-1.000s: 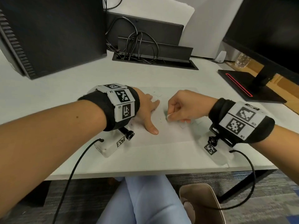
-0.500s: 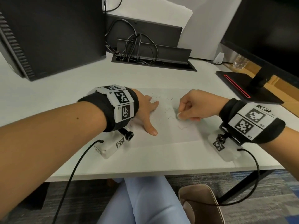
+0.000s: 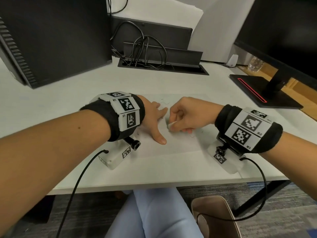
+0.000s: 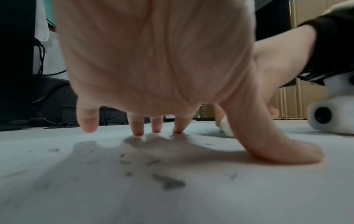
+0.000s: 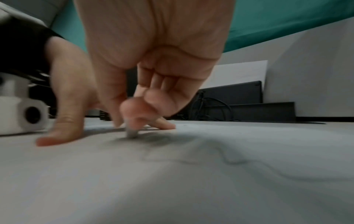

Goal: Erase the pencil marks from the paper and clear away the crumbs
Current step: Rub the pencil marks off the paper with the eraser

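Head view: paper [image 3: 171, 148] is pinned flat on the white worktop [image 3: 68, 107] by the left grip [image 3: 154, 117], fingers spread straight. An eraser [image 3: 171, 124] is pinched in the right grip [image 3: 187, 115] w/ curled fingers, tip on paper amid crumbs [image 4: 168, 181].

The right hand [image 5: 153, 60] pinches an eraser [image 5: 131, 133] tip-down on the paper [image 5: 191, 189]; beside it the left hand [image 5: 65, 106] presses flat.

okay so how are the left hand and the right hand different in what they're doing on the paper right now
The left hand lies spread, fingers straight, pressing the white sheet of paper flat; the right hand is curled, pinching a small white eraser. The left holds nothing; the right sets the eraser's tip on the pencil marks. Both rest on the same sheet.
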{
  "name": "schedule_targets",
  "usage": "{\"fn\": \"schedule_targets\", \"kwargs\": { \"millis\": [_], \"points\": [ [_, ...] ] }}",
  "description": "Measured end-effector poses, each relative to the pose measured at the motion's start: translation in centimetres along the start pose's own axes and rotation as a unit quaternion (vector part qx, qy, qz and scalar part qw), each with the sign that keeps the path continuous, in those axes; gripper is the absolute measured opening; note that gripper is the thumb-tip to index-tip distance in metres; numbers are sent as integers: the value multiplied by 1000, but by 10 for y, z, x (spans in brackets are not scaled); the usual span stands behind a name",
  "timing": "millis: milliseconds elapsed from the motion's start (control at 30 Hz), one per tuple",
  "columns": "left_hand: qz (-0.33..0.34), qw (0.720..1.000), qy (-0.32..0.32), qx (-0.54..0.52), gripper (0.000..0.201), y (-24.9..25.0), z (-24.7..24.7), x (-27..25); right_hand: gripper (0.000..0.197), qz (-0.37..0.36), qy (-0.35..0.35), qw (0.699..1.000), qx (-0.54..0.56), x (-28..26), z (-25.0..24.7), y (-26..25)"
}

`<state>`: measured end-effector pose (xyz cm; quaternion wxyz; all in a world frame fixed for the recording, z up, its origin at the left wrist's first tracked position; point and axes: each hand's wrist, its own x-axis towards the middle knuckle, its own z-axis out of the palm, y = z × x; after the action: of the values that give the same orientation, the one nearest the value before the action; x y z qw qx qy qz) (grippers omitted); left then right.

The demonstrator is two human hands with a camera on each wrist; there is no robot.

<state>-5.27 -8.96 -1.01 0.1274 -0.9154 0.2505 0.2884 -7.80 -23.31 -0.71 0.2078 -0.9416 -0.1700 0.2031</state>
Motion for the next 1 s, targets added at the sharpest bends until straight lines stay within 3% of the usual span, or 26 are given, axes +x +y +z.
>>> {"fn": "schedule_targets", "kwargs": {
  "millis": [67, 200, 333, 433, 567, 667, 767, 933, 1000],
  "points": [
    [5, 1000, -4, -6, 111, -1, 0, 1, 13, -10, -33, 999, 6, 1, 2, -6],
    [-2, 1000, 2, 10, 111, 1, 0, 0, 10, 29, 39, 999, -20, 5, -8, 3],
    [1, 1000, 0, 8, 112, -1, 0, 1, 10, 11, -10, 1000, 1, 1, -2, -1],
    [-2, 1000, -1, 6, 111, 0, 0, 0, 9, 23, 20, 999, -12, 0, -4, 0],
    [1, 1000, -3, 0, 112, -1, -1, 1, 9, 30, -3, 999, -15, -8, -2, 5],
    [2, 1000, 1, -3, 112, -1, -1, 0, 8, 58, 43, 997, -24, -12, -9, 16],
    [1, 1000, 0, -2, 112, -1, -1, 0, 12, 47, 9, 999, -21, -16, -5, 16],
    [5, 1000, 8, -11, 111, -3, 1, -1, 10, 73, 85, 994, -17, -19, -21, 30],
    [7, 1000, 4, -17, 111, -6, 1, -2, 12, 66, 72, 995, 19, -18, -23, 33]
  ]
}}
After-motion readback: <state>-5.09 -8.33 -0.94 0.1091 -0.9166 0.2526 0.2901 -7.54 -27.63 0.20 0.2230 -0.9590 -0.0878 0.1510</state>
